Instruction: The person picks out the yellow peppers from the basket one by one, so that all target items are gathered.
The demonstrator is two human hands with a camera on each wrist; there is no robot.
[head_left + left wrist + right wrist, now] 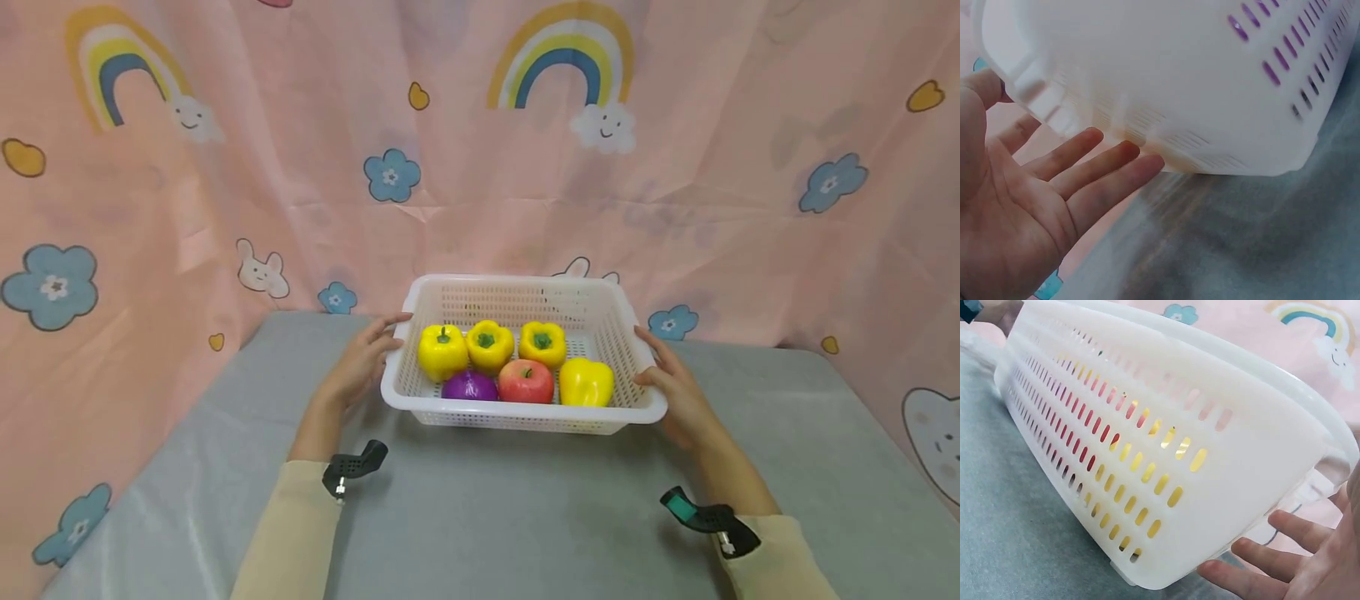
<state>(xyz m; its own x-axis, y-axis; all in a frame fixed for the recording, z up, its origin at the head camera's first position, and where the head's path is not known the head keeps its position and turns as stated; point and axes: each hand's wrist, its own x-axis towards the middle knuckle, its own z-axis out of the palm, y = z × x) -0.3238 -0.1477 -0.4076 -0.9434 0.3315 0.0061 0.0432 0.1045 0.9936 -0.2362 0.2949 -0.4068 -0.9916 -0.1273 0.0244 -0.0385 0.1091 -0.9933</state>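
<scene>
A white plastic basket with slotted walls stands at the middle of the grey table, between both hands. Inside it lie several yellow bell peppers, a red apple and a round, shiny purple item that looks like an onion, partly hidden by the front rim. My left hand holds the basket's left rim; in the left wrist view its lower fingers reach along the outer wall. At the opposite end, my right hand grips the right rim, its lower fingers beside the end wall.
Grey cloth covers the table. Behind it hangs a pink curtain printed with rainbows, flowers and rabbits. Black wrist mounts sit at the cuffs of the beige sleeves.
</scene>
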